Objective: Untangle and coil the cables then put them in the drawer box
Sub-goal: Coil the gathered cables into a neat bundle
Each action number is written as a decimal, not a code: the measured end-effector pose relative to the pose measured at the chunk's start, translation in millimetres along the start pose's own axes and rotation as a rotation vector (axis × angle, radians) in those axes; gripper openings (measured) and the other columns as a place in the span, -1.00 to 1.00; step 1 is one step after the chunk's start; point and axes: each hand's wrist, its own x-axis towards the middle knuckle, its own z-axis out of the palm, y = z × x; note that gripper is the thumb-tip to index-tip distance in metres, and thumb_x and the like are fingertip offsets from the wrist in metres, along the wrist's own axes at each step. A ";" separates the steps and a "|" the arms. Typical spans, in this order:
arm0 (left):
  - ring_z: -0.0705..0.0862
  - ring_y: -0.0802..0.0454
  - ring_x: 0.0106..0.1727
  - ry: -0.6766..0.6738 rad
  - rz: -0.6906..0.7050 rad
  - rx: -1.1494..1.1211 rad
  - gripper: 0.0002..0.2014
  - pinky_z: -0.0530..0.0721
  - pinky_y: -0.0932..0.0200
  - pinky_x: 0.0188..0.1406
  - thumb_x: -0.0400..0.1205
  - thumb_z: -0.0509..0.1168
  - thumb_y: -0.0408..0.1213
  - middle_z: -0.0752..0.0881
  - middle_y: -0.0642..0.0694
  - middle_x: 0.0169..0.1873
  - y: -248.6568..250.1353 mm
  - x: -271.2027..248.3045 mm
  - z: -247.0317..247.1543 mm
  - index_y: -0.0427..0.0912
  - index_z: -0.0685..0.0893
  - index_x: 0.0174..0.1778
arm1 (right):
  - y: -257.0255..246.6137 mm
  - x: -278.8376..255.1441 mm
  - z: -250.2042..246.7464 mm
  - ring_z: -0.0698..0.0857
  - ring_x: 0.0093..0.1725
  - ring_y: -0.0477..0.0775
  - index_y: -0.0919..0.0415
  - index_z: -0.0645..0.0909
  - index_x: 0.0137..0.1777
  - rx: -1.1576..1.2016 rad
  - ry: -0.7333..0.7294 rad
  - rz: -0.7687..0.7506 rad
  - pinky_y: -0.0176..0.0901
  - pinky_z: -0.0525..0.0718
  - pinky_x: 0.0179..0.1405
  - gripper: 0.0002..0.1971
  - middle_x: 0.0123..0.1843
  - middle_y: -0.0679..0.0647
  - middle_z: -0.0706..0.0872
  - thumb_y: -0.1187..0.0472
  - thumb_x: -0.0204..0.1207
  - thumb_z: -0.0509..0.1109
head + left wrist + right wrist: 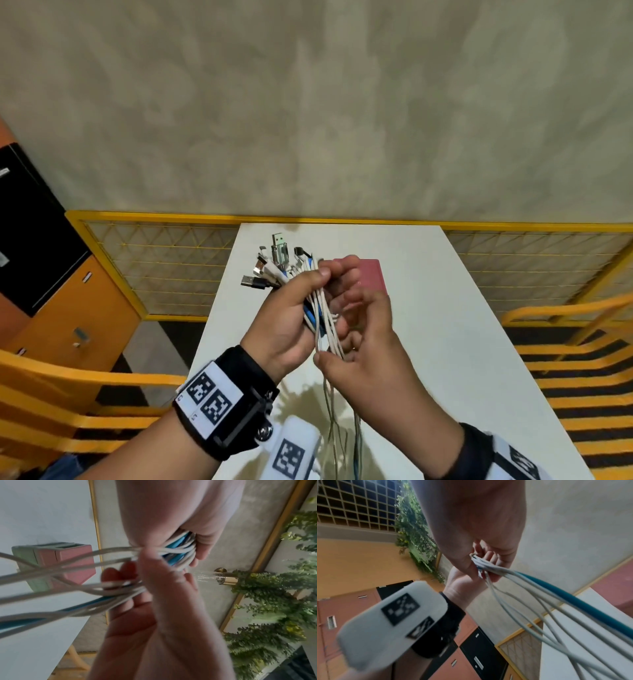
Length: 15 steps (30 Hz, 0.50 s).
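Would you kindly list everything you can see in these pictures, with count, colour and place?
cables: one bundle, mostly white with a blue one, held above the table, plug ends fanning out on the far side, loose ends hanging toward the person
drawer box: one, pink and pale green, on the table beyond the hands
table: one, white, in front of the person
chairs: two, yellow, either side of the table
cabinets: orange and black, far left
plants: green, by the wall
left hand: grips the bundle
right hand: pinches the strands lower down
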 end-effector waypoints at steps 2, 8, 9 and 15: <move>0.85 0.04 -0.09 -0.001 0.040 -0.061 -0.80 0.81 0.13 -0.08 0.54 0.22 -0.35 0.85 -0.20 0.04 4.0 2.0 -0.2 -0.23 0.75 -0.28 | 5.3 -0.9 2.5 0.61 -0.25 -0.18 -0.37 0.30 0.01 0.043 -0.036 0.081 -0.18 0.65 -0.18 -0.42 -0.12 -0.05 0.57 0.25 0.30 0.54; 0.78 0.16 -0.43 -0.010 0.072 -0.105 -0.85 0.77 0.24 -0.32 0.53 0.27 -0.30 0.84 -0.16 -0.23 13.8 1.8 8.6 -0.21 0.74 -0.26 | 20.2 7.2 -2.4 0.75 -0.03 -0.15 0.03 0.65 -0.01 -0.003 -0.386 0.186 -0.03 0.69 0.13 -0.74 -0.05 -0.10 0.81 -0.04 0.37 0.51; 0.74 0.18 -0.48 -0.010 0.062 -0.097 -0.85 0.75 0.26 -0.38 0.54 0.28 -0.28 0.82 -0.13 -0.29 14.0 1.7 10.2 -0.20 0.73 -0.25 | 19.6 9.1 -3.7 0.73 -0.14 -0.11 0.10 0.68 -0.09 0.021 -0.476 0.179 -0.07 0.67 0.02 -0.83 -0.15 -0.06 0.81 0.03 0.44 0.48; 0.52 0.24 -0.61 -0.153 -0.033 -0.048 -0.83 0.56 0.31 -0.57 0.54 0.42 -0.15 0.59 0.03 -0.52 19.6 -2.6 -0.3 -0.20 0.73 -0.18 | 26.8 18.8 -16.6 0.54 -0.52 0.05 0.09 0.63 -0.24 0.115 -0.650 0.277 -0.17 0.56 -0.46 -0.89 -0.41 0.00 0.54 0.22 0.50 0.46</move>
